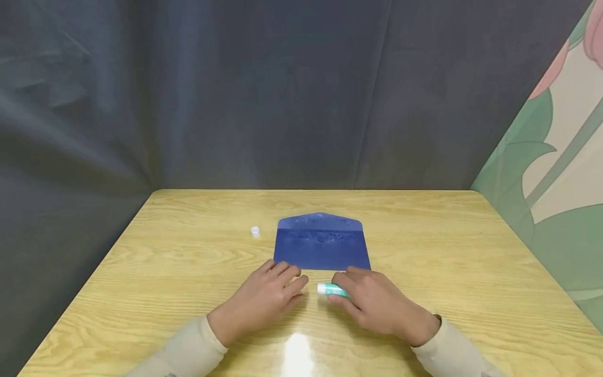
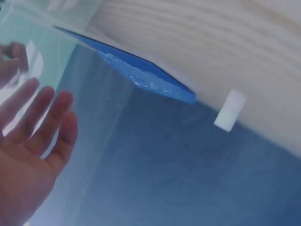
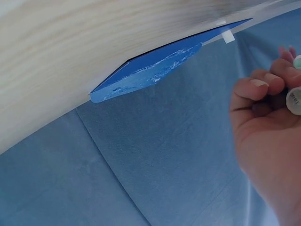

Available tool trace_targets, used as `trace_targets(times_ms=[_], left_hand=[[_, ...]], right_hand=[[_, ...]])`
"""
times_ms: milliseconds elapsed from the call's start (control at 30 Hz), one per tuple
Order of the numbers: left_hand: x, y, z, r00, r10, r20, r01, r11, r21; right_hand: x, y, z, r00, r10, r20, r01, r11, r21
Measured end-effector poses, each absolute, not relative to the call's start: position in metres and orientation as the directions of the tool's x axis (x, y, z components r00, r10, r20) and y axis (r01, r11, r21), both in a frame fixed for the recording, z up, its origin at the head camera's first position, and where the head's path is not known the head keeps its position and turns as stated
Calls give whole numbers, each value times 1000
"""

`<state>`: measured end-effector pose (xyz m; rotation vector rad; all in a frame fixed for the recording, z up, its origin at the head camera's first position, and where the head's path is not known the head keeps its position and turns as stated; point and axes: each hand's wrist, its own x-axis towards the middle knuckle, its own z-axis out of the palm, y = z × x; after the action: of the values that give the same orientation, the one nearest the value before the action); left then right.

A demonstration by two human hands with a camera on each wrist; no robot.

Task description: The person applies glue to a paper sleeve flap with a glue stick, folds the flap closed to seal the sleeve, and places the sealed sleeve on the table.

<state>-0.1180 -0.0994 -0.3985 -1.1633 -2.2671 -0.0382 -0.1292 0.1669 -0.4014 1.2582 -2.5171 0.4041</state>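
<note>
A blue envelope (image 1: 322, 250) lies on the table with its flap unfolded toward the back; whitish smears mark the flap and the area below it. My right hand (image 1: 372, 299) grips a green and white glue stick (image 1: 333, 289), its white end pointing left. In the right wrist view the round end of the glue stick (image 3: 295, 100) shows beside the curled fingers. My left hand (image 1: 266, 293) is just in front of the envelope's near left corner, fingers relaxed and holding nothing. Behind it to the left, a small white cap (image 1: 255, 231) stands on the table.
The wooden table (image 1: 188, 251) reaches back to a dark grey curtain (image 1: 282, 104). On the right hangs a flower-patterned cloth (image 1: 565, 209) along the table's side. A bright light reflection lies on the tabletop near the front.
</note>
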Motion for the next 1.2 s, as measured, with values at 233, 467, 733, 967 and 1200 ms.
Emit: trace_targets(times_ms=[233, 467, 733, 967, 1200], left_hand=[[-111, -93, -395, -538, 666, 517, 778, 628, 1], [-109, -89, -394, -500, 673, 545, 812, 583, 26], [-105, -88, -395, -486, 688, 538, 819, 573, 7], [-106, -89, -393, -482, 678, 554, 830, 556, 41], [-109, -94, -391, -523, 622, 583, 800, 593, 85]], right_hand=[[-129, 164, -400, -543, -738, 400, -835, 525, -165], [-126, 160, -398, -520, -745, 417, -848, 508, -150], [-119, 150, -398, -480, -758, 442, -872, 465, -152], [-118, 148, -396, -471, -756, 455, -876, 461, -142], [-122, 158, -392, -585, -686, 433, -807, 544, -230]])
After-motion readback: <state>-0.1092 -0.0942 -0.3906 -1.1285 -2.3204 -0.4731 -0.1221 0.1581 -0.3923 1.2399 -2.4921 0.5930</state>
